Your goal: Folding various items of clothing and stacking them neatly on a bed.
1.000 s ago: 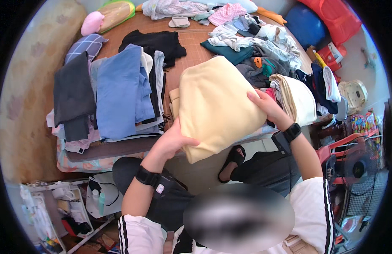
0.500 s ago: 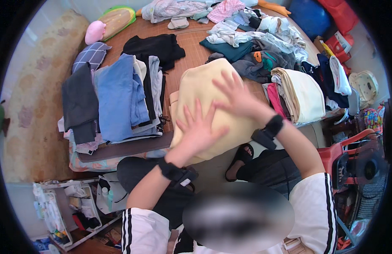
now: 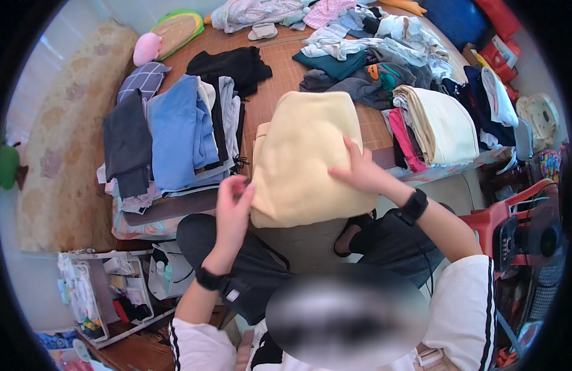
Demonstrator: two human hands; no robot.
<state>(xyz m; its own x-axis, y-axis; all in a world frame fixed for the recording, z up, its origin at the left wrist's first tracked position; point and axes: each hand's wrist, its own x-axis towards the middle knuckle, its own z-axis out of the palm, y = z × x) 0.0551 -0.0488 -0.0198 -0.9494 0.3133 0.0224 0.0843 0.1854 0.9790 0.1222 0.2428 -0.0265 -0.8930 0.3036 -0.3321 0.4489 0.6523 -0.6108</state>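
As you look left to right, a dark grey folded garment [image 3: 126, 145] lies beside a blue folded garment [image 3: 179, 136]. Your left hand [image 3: 231, 213], thumb and fingers parted, is at the left edge of the pale yellow folded cloth [image 3: 301, 161], whose near end juts past the bed [image 3: 261, 111]. Your right hand [image 3: 365, 174] rests loosely open on its right part. Beyond lie 2 more folded pieces, pink cloth [image 3: 407, 143] and cream cloth [image 3: 447, 127].
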